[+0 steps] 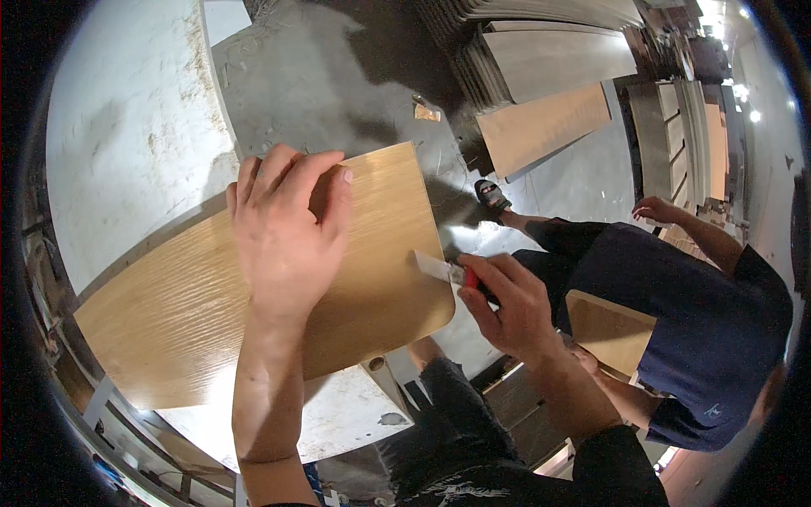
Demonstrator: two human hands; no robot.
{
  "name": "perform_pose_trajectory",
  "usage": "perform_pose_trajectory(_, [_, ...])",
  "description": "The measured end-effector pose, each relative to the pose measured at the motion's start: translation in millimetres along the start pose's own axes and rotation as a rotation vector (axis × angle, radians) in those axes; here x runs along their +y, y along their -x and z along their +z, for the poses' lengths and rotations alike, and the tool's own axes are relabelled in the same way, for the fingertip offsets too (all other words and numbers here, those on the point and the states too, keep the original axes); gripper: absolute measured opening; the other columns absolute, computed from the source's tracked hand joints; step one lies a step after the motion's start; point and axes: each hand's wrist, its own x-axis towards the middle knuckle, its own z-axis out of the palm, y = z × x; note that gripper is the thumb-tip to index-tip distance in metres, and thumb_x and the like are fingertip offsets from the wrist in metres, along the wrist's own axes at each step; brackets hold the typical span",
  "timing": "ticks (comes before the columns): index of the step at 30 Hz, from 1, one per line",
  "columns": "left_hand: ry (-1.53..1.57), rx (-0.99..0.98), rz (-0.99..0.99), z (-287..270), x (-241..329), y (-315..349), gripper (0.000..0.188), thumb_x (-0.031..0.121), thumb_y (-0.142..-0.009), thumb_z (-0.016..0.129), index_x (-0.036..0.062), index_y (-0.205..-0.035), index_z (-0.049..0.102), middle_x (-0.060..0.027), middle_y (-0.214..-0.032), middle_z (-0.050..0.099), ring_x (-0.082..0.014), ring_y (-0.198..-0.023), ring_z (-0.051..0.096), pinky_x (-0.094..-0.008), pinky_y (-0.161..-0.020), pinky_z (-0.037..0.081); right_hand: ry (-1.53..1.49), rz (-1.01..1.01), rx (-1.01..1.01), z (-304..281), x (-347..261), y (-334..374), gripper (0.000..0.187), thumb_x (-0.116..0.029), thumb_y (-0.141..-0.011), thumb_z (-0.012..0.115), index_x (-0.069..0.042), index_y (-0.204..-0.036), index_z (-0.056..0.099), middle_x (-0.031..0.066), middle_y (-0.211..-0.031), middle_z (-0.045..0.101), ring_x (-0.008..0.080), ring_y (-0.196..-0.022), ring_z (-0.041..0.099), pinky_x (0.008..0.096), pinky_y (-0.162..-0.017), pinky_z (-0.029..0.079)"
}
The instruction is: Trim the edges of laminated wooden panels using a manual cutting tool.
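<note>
A light wood-grain board [380, 245] with a straight right end and a rounded near corner stretches across the middle. My left hand [291, 228] is over its far edge, fingers curled and thumb bent, gripping the board there. In my right hand [511, 304] is a red-handled utility knife [435, 267], its flat metal blade pointing left over the board's right end. Whether the blade touches the wood I cannot tell. Part of a white work surface [355, 418] shows beneath the board's near side.
A large stained white panel [135, 144] stands at the far left. Stacked boards [557, 63] lie at the far right, with a brown sheet [545, 127] beside them. Close on my right, a person in dark clothes [676, 296] holds a small wooden panel [608, 329].
</note>
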Motion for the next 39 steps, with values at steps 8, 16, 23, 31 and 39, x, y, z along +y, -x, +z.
perform_pose_trajectory(8, [-0.008,-0.009,-0.015,-2.2,-0.4,0.2,0.013,0.022,-0.088,0.075,0.0143,-0.099,0.075,-0.0010,-0.092,0.064,-0.0256,-0.092,0.060,-0.0427,-0.085,0.046,-0.040,-0.050,0.003,-4.6,-2.8,-25.8,0.035,-0.020,-0.089,0.078,-0.008,-0.120,0.068,0.0100,-0.095,0.069,0.0303,-0.076,0.071,0.0400,-0.065,0.058])
perform_pose_trajectory(16, [-0.026,-0.012,0.004,-3.5,-0.3,0.8,0.014,0.021,-0.087,0.076,0.0143,-0.099,0.075,-0.0008,-0.091,0.063,-0.0246,-0.091,0.060,-0.0422,-0.084,0.046,0.001,-0.075,0.046,-1.1,1.5,-51.5,0.032,-0.023,-0.090,0.077,-0.007,-0.117,0.070,0.0113,-0.092,0.068,0.0321,-0.076,0.071,0.0415,-0.064,0.058])
perform_pose_trajectory(23, [-0.046,-0.006,0.005,-4.8,0.0,0.4,0.014,0.021,-0.086,0.076,0.0146,-0.099,0.075,-0.0009,-0.092,0.063,-0.0254,-0.091,0.059,-0.0419,-0.082,0.046,-0.042,-0.066,0.103,1.1,-0.6,-117.4,0.028,-0.027,-0.096,0.069,-0.006,-0.115,0.071,0.0172,-0.096,0.068,0.0400,-0.081,0.069,0.0460,-0.071,0.058])
perform_pose_trajectory(31, [-0.046,-0.011,-0.003,-6.3,2.1,0.8,0.014,0.022,-0.087,0.075,0.0150,-0.100,0.075,-0.0002,-0.094,0.064,-0.0252,-0.092,0.060,-0.0413,-0.085,0.047,-0.366,0.302,0.177,8.3,28.3,-88.4,0.031,-0.024,-0.103,0.063,-0.001,-0.124,0.065,0.0193,-0.105,0.070,0.0302,-0.099,0.069,0.0412,-0.089,0.055])
perform_pose_trajectory(39, [-0.085,-0.055,0.008,-1.9,8.1,1.1,0.013,0.020,-0.089,0.072,0.0142,-0.101,0.074,-0.0007,-0.099,0.067,-0.0258,-0.093,0.061,-0.0416,-0.086,0.047,-0.998,0.729,0.026,70.9,52.8,42.4,0.024,-0.018,-0.108,0.055,-0.002,-0.125,0.058,0.0017,-0.086,0.060,0.0092,-0.072,0.058,0.0276,-0.063,0.051])
